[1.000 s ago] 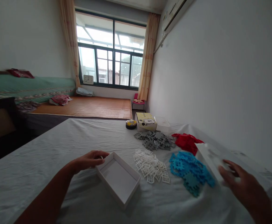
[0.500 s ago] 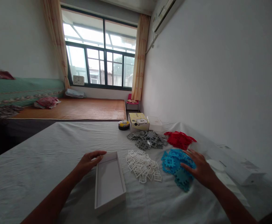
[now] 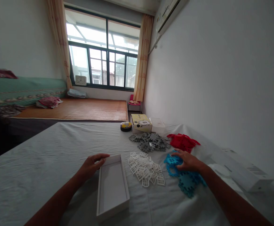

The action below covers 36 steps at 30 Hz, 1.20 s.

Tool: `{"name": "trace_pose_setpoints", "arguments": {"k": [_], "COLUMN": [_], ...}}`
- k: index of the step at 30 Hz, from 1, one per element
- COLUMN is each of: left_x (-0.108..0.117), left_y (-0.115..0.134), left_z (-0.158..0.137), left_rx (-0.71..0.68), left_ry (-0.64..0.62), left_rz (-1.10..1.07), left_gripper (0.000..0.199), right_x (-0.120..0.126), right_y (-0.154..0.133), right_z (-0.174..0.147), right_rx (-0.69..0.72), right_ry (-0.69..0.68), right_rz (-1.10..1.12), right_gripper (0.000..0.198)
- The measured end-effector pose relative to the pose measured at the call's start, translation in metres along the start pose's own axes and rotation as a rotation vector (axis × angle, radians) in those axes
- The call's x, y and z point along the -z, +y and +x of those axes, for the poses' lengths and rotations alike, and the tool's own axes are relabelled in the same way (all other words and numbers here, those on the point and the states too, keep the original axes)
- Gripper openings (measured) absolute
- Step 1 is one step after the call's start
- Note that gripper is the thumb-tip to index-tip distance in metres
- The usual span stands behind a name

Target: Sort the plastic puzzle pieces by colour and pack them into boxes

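Observation:
My left hand (image 3: 92, 166) pinches the far left corner of a shallow white cardboard box (image 3: 113, 209), which stands open with nothing inside. Over a pile of blue interlocking plastic pieces (image 3: 187, 185), my right hand (image 3: 190, 160) has its thumb and fingers curled round some of them. The palm and wrist hide part of that pile. Between the box and the blue pile lie white window-shaped plastic pieces (image 3: 146, 171). Behind them are grey interlocking pieces (image 3: 151, 141), and red ones (image 3: 184, 142) sit to the right.
At the table's far end stand a yellow cartoon box (image 3: 141, 123), a round black-and-yellow tin (image 3: 126, 126) and a clear plastic container (image 3: 157, 124). A long white box (image 3: 245, 171) lies along the right wall. The white tablecloth (image 3: 80, 141) has wrinkles. Beyond is a bed (image 3: 92, 108).
My right hand has shifted left over the blue pile, its fingers closing round pieces at the left side. The left hand keeps its hold on the box. The view has turned slightly.

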State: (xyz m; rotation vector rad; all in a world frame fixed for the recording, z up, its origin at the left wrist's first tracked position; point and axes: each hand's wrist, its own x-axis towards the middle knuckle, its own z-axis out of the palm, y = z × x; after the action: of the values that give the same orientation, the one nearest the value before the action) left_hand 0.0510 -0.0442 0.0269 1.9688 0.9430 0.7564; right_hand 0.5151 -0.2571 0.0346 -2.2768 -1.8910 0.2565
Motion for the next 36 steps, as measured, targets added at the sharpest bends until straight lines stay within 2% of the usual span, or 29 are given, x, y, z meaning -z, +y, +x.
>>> {"name": "trace_pose_setpoints", "arguments": {"k": [7, 10, 13, 16, 19, 22, 26, 29, 36], "left_x": [-0.002, -0.001, 0.000, 0.001, 0.000, 0.000, -0.001, -0.002, -0.001], "left_y": [0.002, 0.004, 0.005, 0.004, 0.004, 0.005, 0.007, 0.007, 0.011], "left_z": [0.000, -0.001, 0.000, 0.000, 0.000, -0.002, -0.003, -0.002, -0.004], "left_rx": [0.029, 0.032, 0.049, 0.056, 0.073, 0.102, 0.107, 0.100, 0.097], "left_ry": [0.014, -0.005, -0.034, -0.035, -0.042, -0.050, -0.038, -0.039, -0.048], "left_rz": [-0.017, -0.020, -0.019, -0.022, -0.031, -0.040, -0.064, -0.081, -0.074], "left_gripper": [0.048, 0.049, 0.051, 0.053, 0.054, 0.055, 0.055, 0.055, 0.055], "right_x": [-0.003, 0.014, 0.030, 0.030, 0.015, 0.004, 0.004, 0.005, 0.002], "right_y": [0.003, 0.008, 0.010, 0.006, 0.002, 0.005, 0.014, 0.016, 0.009], "right_z": [0.001, 0.001, 0.001, 0.001, 0.001, 0.001, 0.001, 0.000, -0.007], "right_rx": [-0.007, 0.036, 0.004, -0.063, -0.125, -0.093, 0.021, 0.069, 0.043], "right_ry": [0.027, -0.043, -0.153, -0.192, -0.156, -0.100, -0.012, 0.044, 0.165], "right_rz": [-0.007, 0.101, 0.230, 0.186, 0.047, 0.029, 0.098, 0.146, 0.185], "right_gripper": [0.070, 0.068, 0.069, 0.087, 0.112, 0.099, 0.075, 0.070, 0.064]}}
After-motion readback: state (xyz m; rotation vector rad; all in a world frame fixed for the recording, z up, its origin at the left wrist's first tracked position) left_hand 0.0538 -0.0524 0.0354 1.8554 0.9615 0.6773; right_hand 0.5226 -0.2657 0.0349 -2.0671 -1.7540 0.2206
